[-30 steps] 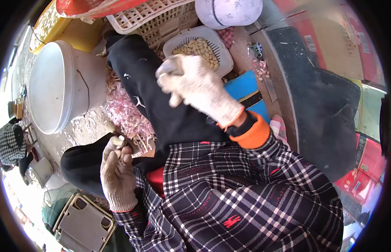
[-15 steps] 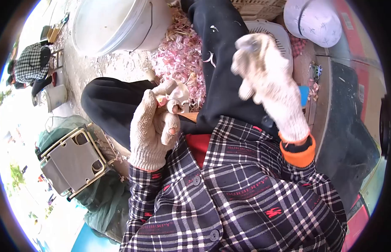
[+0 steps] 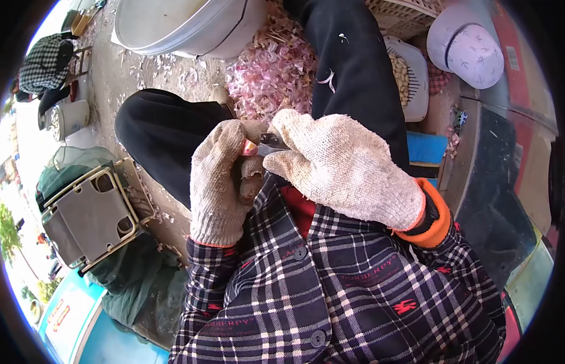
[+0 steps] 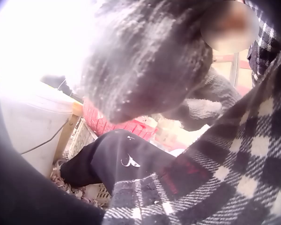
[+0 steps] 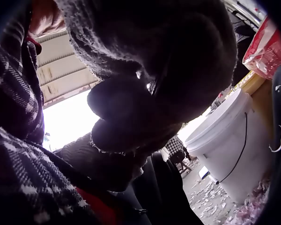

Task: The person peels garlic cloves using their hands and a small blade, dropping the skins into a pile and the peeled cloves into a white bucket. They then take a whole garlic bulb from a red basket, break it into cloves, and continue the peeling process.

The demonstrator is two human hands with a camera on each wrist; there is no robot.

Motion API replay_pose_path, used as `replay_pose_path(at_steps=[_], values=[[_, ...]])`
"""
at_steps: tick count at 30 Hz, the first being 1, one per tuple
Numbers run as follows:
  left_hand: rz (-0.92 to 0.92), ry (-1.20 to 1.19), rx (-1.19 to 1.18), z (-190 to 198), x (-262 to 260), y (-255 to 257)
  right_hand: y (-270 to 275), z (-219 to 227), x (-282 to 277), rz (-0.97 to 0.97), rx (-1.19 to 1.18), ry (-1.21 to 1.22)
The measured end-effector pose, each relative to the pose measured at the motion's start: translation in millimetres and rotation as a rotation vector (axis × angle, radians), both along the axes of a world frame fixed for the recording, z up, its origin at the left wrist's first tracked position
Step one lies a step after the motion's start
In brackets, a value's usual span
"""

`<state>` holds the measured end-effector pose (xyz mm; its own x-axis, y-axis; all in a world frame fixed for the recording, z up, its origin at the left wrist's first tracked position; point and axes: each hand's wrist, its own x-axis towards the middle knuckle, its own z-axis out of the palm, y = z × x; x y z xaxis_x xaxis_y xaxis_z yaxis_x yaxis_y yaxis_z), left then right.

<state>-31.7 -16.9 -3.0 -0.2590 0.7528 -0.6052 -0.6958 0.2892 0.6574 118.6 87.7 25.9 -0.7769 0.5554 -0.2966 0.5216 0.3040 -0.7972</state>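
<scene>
In the head view my gloved left hand [image 3: 220, 182] pinches a small garlic clove [image 3: 250, 147] with a pink and white end, over my lap. Close against it on the right is my gloved right hand [image 3: 349, 167], whose thumb and fingers grip a short dark metal blade [image 3: 272, 141]. The blade lies right at the clove, and its handle is hidden in the glove. Both wrist views are dark: the left glove [image 4: 150, 61] and the right glove [image 5: 192, 61] fill much of them, with the fingertips' work hidden.
Pink garlic skins [image 3: 273, 79] are heaped between my legs. A white bucket [image 3: 191, 30] stands beyond them. Past my right leg sits a white slotted basket [image 3: 418, 85] with peeled cloves, near a pale hat [image 3: 467, 48]. A folding chair [image 3: 91, 215] is at left.
My right hand has come from over the slotted basket back to my left hand, bringing the blade to the clove. The left hand keeps its pinch. The head view has swung left.
</scene>
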Motion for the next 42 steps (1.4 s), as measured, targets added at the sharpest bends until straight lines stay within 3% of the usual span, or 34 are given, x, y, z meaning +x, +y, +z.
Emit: replay_pose_path(at_steps=[8,18,23,25,29,31,33,39,41,42], values=[[-0.077,0.154,-0.128,16.9,3.8,7.9,-0.8,-8.8,2.7,0.060,0.190,0.187],[-0.160,0.315,-0.283,32.8,10.2,13.4,-4.1,-5.1,5.0,0.106,0.241,0.101],[-0.257,0.269,-0.211,26.6,7.3,6.3,-3.4,-11.2,8.9,0.045,0.117,0.111],[-0.110,0.085,-0.155,24.2,12.4,12.6,1.4,-8.9,8.1,0.004,-0.008,0.104],[-0.029,0.209,-0.166,14.6,18.2,11.5,4.2,-10.3,5.7,-0.100,-0.169,0.054],[-0.076,0.200,-0.210,13.9,16.4,7.0,6.9,-8.0,4.3,-0.079,-0.195,-0.032],[-0.191,0.438,-0.083,19.1,22.9,9.7,3.3,-12.7,6.3,-0.088,-0.168,-0.005],[-0.124,0.301,-0.097,12.5,14.4,5.3,0.9,-8.1,2.9,-0.185,-0.217,0.096],[-0.020,0.048,0.024,13.3,11.2,5.9,3.1,-8.2,4.9,-0.208,-0.260,0.091],[-0.035,0.078,0.062,7.8,6.9,4.2,5.3,-10.2,8.7,-0.205,-0.283,0.061]])
